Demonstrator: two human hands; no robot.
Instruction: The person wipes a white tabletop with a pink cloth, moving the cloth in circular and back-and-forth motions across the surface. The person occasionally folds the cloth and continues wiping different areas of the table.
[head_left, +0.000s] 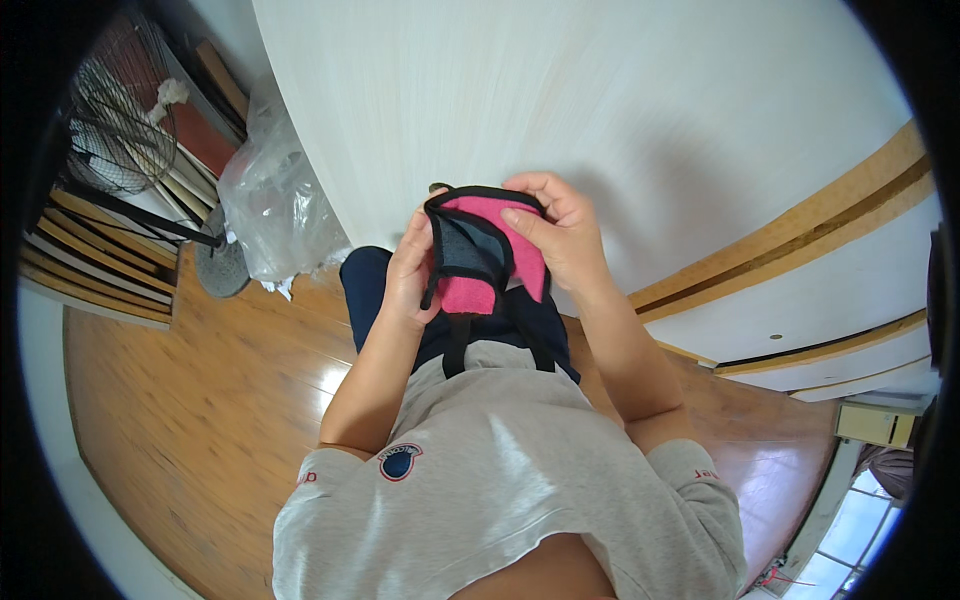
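Note:
A bright pink and dark grey fabric piece (529, 255) with black edge binding is held between my two hands in front of my waist. It is folded or bent into an open pocket shape, with the grey lining (461, 244) showing inside. Around its left edge, the fingers of my left hand (409, 270) are closed. My right hand (566, 229) pinches the upper right edge, its thumb lying on the pink face. Two black straps (456, 349) run below the piece over my trousers; I cannot tell whether they join it.
Beyond my hands spreads a large white panel (450, 90). More white panels with wooden edges (795, 240) are at the right. At the left are a floor fan (120, 135), a clear plastic bag (266, 195) and stacked boards (105, 255). Wooden flooring (202, 405) lies below.

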